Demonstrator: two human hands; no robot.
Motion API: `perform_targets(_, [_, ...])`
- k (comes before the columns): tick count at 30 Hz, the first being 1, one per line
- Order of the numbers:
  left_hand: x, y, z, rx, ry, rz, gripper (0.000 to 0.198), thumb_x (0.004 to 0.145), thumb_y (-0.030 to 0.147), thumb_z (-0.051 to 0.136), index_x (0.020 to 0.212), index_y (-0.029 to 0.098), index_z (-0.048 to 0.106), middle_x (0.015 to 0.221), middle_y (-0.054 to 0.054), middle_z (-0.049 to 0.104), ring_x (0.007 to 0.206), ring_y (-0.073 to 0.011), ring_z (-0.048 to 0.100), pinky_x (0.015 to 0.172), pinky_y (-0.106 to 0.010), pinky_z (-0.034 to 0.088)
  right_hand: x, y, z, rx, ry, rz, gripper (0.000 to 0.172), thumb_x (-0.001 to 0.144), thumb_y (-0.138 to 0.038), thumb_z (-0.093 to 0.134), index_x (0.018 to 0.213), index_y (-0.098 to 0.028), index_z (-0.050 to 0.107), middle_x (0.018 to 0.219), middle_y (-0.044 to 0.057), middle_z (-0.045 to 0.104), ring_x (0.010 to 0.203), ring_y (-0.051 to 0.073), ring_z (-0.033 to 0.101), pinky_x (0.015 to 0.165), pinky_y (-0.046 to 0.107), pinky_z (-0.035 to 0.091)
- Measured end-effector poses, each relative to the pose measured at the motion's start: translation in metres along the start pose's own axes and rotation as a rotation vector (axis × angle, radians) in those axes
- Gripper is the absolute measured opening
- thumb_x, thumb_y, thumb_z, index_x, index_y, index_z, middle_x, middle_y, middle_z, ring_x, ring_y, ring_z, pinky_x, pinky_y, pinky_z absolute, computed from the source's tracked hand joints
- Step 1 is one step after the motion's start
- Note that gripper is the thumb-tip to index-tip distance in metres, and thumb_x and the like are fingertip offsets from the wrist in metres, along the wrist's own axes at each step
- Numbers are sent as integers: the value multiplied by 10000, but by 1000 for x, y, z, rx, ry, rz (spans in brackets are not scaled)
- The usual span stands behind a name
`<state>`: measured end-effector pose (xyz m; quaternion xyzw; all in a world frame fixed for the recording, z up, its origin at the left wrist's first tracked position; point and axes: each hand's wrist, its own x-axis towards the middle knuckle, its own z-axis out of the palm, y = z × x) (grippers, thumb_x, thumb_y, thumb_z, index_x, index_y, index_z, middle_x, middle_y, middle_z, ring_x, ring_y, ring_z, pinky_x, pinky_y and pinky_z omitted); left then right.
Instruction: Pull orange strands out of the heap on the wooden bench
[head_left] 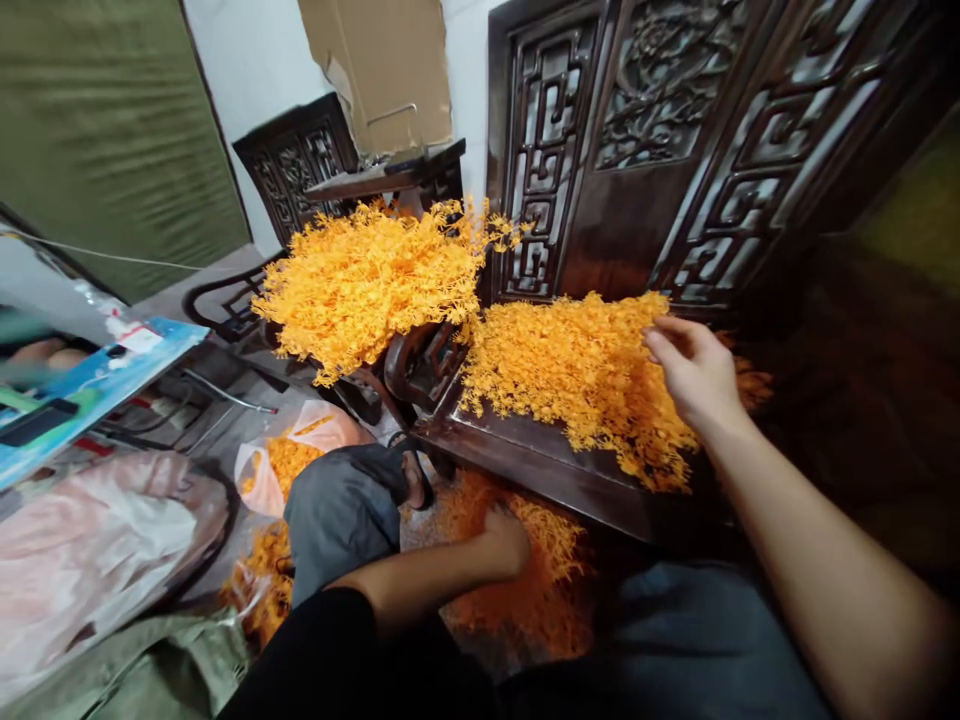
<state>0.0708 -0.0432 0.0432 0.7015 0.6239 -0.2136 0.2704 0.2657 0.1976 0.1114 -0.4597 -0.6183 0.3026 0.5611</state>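
Note:
Heaps of small orange plastic sprigs fill the scene. One heap [577,375] lies on the seat of a dark carved wooden chair [540,460]. My right hand [694,370] rests on that heap's right edge, fingers bent and apart; whether it grips a sprig I cannot tell. My left hand [506,540] reaches down to a pile of orange sprigs on the floor [540,580], fingers curled into it. A second, larger heap [367,280] sits on a neighbouring chair to the left.
The carved chair back [675,130] rises behind the seat. A plastic bag with more orange sprigs [289,465] lies on the floor at left, beside my grey-trousered knee [341,515]. A pink sack [90,550] and a blue box [82,385] are at far left.

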Motion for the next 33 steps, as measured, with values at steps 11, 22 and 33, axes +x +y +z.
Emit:
perform_targets(11, [-146,-142,-274,-275,1398,54,207,925,245,588,1059,191,736,1096,-150,702,1164,-319,619,988,-430,486,-20,-79,44,-309,6,-481,196,926,-295,577,1039,-220,719,1028,109,737,934,270,704,901,463,562])
perform_targets(22, [-86,-318,-374,26,1009,-195,306,845,229,601,1079,211,798,1083,-112,762,1101,-282,669,1036,-426,485,24,-256,207,-401,-322,-898,477,938,-99,443,1371,-215,606,1152,126,644,1048,252,639,943,435,542])
perform_targets(33, [-71,-343,-359,-135,1190,-61,538,907,451,618,1385,205,640,1456,-114,625,1369,-324,546,1183,-468,398,105,-286,288,-661,-646,-967,193,892,-205,585,923,-182,774,1130,125,674,1050,288,639,972,473,521])
